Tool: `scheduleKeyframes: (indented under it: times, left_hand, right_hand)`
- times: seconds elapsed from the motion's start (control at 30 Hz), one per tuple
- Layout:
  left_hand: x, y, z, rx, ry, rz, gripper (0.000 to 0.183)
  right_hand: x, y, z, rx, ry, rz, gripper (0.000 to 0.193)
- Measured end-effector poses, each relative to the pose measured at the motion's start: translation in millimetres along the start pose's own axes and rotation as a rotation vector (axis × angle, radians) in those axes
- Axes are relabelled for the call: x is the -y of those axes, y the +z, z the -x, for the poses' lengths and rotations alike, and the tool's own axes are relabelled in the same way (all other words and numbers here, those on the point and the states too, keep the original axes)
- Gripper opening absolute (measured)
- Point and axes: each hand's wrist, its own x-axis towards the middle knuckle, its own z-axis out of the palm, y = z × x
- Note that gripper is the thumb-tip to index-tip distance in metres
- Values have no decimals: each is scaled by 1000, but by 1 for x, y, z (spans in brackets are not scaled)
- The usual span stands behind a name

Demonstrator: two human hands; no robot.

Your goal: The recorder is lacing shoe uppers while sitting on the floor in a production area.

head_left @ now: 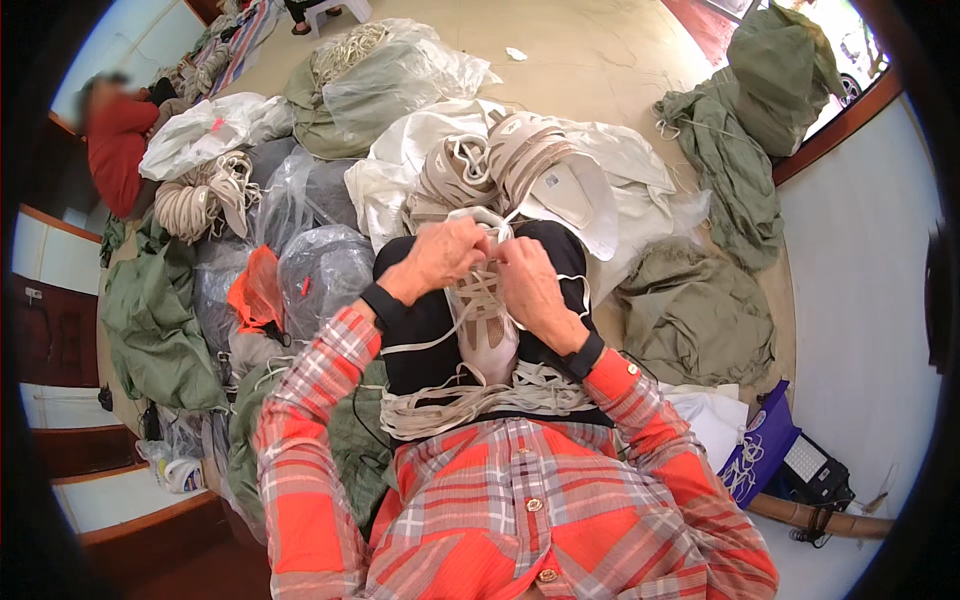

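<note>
A pale beige shoe upper (488,345) lies between my thighs, its toe toward me, with a light shoelace (483,292) criss-crossing its front. My left hand (447,258) is closed at the collar end, pinching the lace. Right beside it, my right hand (530,283) also pinches the lace with bent fingers. The fingertips nearly meet, and the exact strands between them are partly hidden. Across my lap rests a bundle of loose cream shoelaces (440,412). Just beyond my knees sit nested stacks of beige shoe uppers (528,160).
White sacking (640,165) lies under the stacks. Clear plastic bags (325,270) and an orange bag (258,290) are on my left. Green sacks (695,315) lie on both sides. A purple bag (765,445) stands at the lower right. A person in red (115,150) sits at the far left.
</note>
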Motion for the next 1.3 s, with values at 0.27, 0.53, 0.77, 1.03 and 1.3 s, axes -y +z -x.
scheduleKeyframes:
  times: [0.27,0.53,0.77,1.03,1.3]
  left_hand:
    - [-14,23,1,-162,8,-65,12]
    - [22,-31,15,-89,-56,-417,7]
    - [-1,-13,59,59,-451,1813,14]
    - [27,-85,133,-812,301,2309,8]
    - [78,-174,220,-1127,433,1772,4]
  right_hand:
    - [-11,-5,8,-58,91,-173,13]
    - [15,5,-11,159,-149,378,17]
    - [-27,-37,-47,377,-143,431,22]
    - [-21,-88,-36,738,104,-412,24]
    - [-47,-38,-45,469,214,-612,18]
